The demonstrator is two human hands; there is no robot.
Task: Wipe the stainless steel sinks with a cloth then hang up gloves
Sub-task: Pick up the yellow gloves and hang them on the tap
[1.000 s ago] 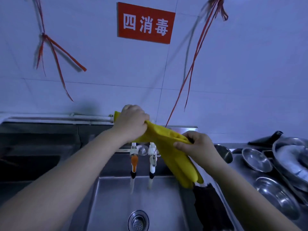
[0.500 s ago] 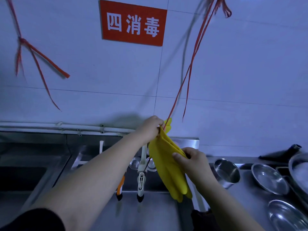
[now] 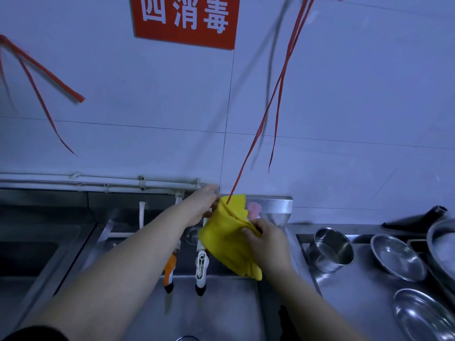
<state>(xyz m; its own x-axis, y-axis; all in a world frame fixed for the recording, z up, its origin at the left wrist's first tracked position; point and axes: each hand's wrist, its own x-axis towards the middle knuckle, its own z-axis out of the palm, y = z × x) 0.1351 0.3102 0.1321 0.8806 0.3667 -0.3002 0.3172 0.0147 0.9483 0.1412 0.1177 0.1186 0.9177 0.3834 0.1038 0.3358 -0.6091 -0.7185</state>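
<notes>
Yellow rubber gloves [image 3: 227,239] hang bunched together above the back of the stainless steel sink [image 3: 216,313]. My left hand [image 3: 200,207] pinches their upper edge near the wall, where a red string [image 3: 258,134] reaches down to them. My right hand [image 3: 267,241] grips the gloves lower down on the right side. The glove fingers dangle toward the basin. A dark cloth [image 3: 286,323] lies on the sink's right edge, mostly hidden by my right forearm.
Two taps, an orange one [image 3: 170,271] and a white one [image 3: 202,269], hang over the basin. Steel bowls [image 3: 396,257] and a steel pot [image 3: 331,252] stand on the counter at right. A second sink [image 3: 27,254] lies left. A red sign [image 3: 186,20] and more red strings [image 3: 37,72] hang on the tiled wall.
My left hand has lifted the gloves' top edge to the end of the red string near the wall. My right hand has followed, still holding them. My view has shifted closer.
</notes>
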